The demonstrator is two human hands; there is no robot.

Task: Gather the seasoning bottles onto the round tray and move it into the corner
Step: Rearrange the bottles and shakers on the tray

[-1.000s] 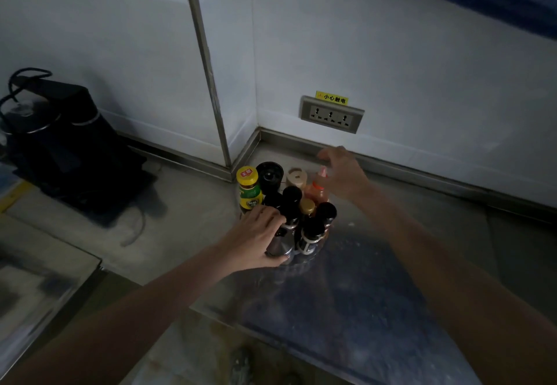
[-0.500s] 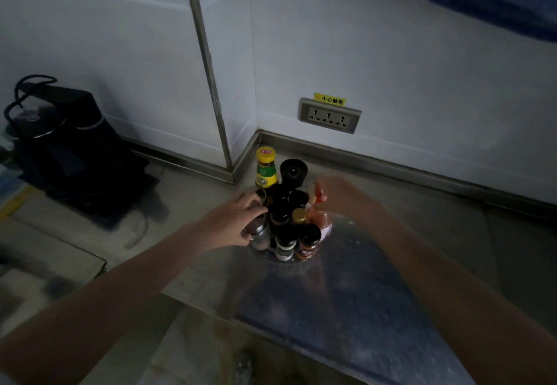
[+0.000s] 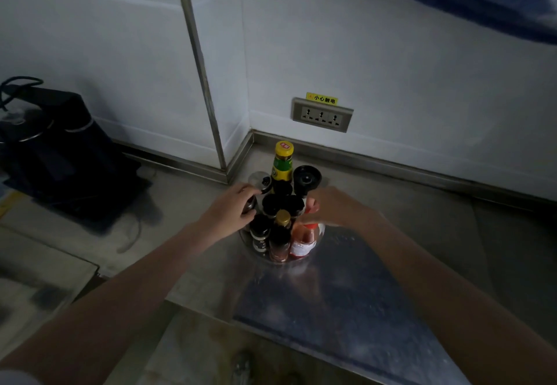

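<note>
A round tray [image 3: 289,262] stands on the steel counter a little in front of the wall corner, crowded with several seasoning bottles. A tall yellow-capped bottle [image 3: 282,164] and a black grinder [image 3: 306,178] stand at its back, a red-capped sauce bottle [image 3: 303,241] at the front right. My left hand [image 3: 230,208] curls round a small metal shaker [image 3: 252,203] on the cluster's left side. My right hand [image 3: 333,206] wraps its fingers about the red cap on the right side. The tray's sides are mostly hidden by bottles and hands.
The wall corner [image 3: 241,155] lies just behind the tray, with a steel upstand along both walls. A socket plate [image 3: 322,114] sits on the right wall. A black appliance with a cord [image 3: 51,149] stands far left. The counter's front edge [image 3: 265,323] runs below my arms.
The tray with its bottles has slid back toward the wall corner. My right hand came down from beyond the bottles onto the cluster's right side; my left hand stayed on the left side.
</note>
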